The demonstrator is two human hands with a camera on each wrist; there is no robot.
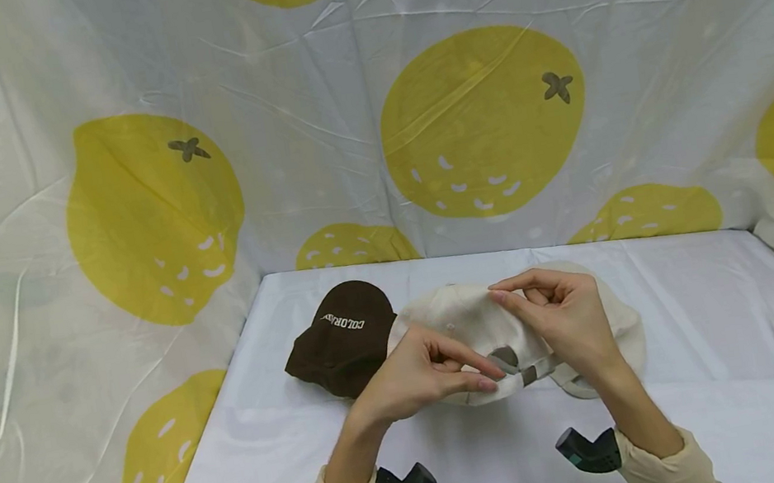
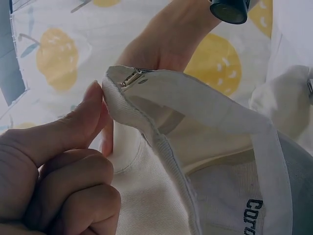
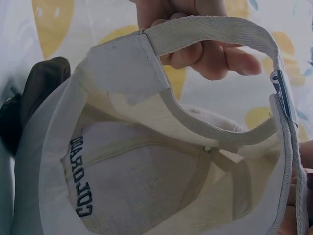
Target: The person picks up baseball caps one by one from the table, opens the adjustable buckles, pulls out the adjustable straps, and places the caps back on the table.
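A cream baseball cap (image 1: 435,309) is held up with its back strap toward me. In the head view my left hand (image 1: 424,369) pinches the strap between thumb and forefinger, close to the cutout. My right hand (image 1: 566,315) is higher, its thumb and forefinger closed at the cap's fabric; exactly which part they grip is hard to tell. A metal buckle (image 3: 282,95) joins the strap in the right wrist view, above the right hand's fingers (image 3: 299,191). Dark stitched lettering (image 3: 79,176) shows inside the cap. The left thumb (image 2: 90,105) is beside the buckle.
A dark brown cap (image 1: 345,339) with white lettering lies to the left on the white-covered table (image 1: 705,311). Another cream cap (image 1: 626,331) lies behind my right hand. Lemon-print cloth (image 1: 309,119) hangs around the back and sides.
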